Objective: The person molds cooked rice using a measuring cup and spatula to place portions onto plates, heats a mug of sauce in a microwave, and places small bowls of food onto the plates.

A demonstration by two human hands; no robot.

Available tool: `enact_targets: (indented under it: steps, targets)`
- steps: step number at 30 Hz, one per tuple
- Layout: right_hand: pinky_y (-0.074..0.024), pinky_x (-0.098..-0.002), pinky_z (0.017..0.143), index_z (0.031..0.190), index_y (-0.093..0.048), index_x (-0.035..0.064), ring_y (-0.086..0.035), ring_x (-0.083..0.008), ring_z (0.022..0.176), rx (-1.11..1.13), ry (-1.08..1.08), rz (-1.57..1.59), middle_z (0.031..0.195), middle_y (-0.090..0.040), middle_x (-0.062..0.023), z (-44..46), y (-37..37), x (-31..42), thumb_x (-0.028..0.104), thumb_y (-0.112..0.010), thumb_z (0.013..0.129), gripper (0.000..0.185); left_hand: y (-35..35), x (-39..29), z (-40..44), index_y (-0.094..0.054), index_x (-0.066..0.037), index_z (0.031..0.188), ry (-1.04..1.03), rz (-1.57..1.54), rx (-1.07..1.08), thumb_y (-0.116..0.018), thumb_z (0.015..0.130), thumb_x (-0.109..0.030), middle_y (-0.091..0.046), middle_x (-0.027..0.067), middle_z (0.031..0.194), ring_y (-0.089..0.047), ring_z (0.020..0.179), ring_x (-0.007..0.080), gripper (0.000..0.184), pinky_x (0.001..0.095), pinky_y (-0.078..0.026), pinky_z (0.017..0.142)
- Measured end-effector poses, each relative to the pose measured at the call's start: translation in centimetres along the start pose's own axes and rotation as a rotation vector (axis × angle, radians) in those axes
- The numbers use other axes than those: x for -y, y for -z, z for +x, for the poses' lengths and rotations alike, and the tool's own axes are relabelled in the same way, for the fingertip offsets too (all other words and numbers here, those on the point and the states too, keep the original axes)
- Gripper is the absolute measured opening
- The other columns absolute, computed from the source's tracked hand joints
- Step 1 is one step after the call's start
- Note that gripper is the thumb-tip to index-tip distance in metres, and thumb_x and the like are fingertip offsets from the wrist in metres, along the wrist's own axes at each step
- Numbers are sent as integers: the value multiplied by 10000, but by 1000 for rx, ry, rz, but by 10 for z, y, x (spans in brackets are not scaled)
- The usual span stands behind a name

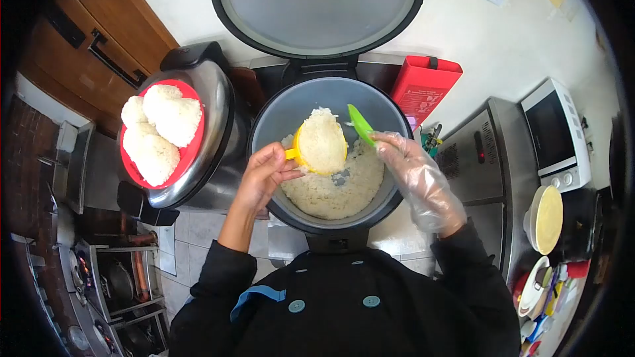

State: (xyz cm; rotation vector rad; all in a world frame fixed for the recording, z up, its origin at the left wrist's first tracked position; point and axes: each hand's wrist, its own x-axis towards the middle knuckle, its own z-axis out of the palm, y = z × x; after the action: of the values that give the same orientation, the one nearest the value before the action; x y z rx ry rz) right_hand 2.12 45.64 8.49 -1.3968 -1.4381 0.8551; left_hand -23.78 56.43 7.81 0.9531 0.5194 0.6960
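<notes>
A yellow handled cup point(297, 153), heaped with white rice point(322, 137), is held above loose rice point(331, 197); a green paddle point(360, 125) is held slanted just beside it.

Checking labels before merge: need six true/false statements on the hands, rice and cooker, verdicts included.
1. The left hand holds the yellow cup by its handle. True.
2. The cup has no rice in it. False: rice is heaped in it.
3. The right hand holds the green paddle. True.
4. Both hands are bare. False: the right one wears a clear glove.
5. The red plate bears rice mounds. True.
6. The cooker's lid below the cup is shut. False: the cooker has its lid open.
</notes>
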Motion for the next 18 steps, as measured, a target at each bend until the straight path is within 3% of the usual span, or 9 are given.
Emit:
enact_targets:
  steps: [1, 2, 5, 6, 8, 10, 13, 18]
  targets:
    - [-463, -317, 722, 1167, -566, 39, -584, -166, 785, -30, -73, 220, 866, -617, -22, -1, 6, -2, 306, -555, 914, 368, 6, -4, 0, -534, -77, 810, -1, 1, -2, -534, 924, -244, -597, 47, 913, -613, 867, 136, 203, 303, -524, 809]
    - [-455, -302, 761, 1177, -557, 36, -584, -172, 825, 103, -332, 469, 897, -619, -38, -1, 12, -8, 322, -574, 900, 399, 11, -6, 1, -527, -81, 801, 60, 27, 71, -542, 918, -253, -595, 51, 921, -615, 866, 138, 208, 305, -526, 805]
    - [-463, -290, 768, 1182, -558, 23, -596, -190, 829, 240, -557, 686, 912, -625, -35, 2, 9, 5, 384, -595, 880, 472, 13, -10, 5, -523, -80, 792, 146, 61, 211, -578, 894, -259, -587, 61, 948, -617, 858, 143, 213, 307, -537, 778]
    - [-471, -323, 725, 1185, -565, 44, -602, -203, 749, 193, -218, 396, 848, -634, -33, 6, 5, 5, 367, -567, 898, 432, 12, -9, 5, -534, -72, 790, 128, 78, 204, -585, 892, -255, -588, 56, 932, -615, 849, 139, 215, 306, -541, 767]
    - [-479, -355, 681, 1188, -572, 65, -607, -217, 669, 145, 122, 101, 783, -644, -31, 10, 1, 8, 349, -540, 915, 395, 7, -10, 5, -545, -65, 788, 105, 96, 194, -592, 889, -252, -589, 52, 916, -613, 840, 135, 217, 304, -545, 755]
    - [-479, -399, 678, 1202, -580, 134, -637, -296, 700, 193, 188, -381, 780, -660, -146, 6, -2, 19, 322, -541, 907, 351, -5, -11, 0, -572, -48, 794, 32, 233, 93, -594, 893, -231, -588, 32, 871, -603, 829, 117, 210, 308, -551, 747]
    - [-485, -418, 708, 1215, -574, 174, -627, -351, 749, 282, 2, -531, 807, -633, -220, 4, -6, 46, 292, -539, 900, 338, -23, -7, -8, -588, -37, 798, -18, 196, 3, -580, 905, -214, -585, 16, 841, -597, 824, 103, 208, 316, -553, 757]
    - [-489, -419, 707, 1204, -576, 142, -627, -343, 751, 416, 49, -711, 830, -640, -195, 4, 7, 43, 294, -530, 907, 337, -14, 19, -11, -580, -37, 829, -15, 142, -62, -566, 914, -206, -594, 28, 864, -608, 825, 115, 190, 329, -551, 783]
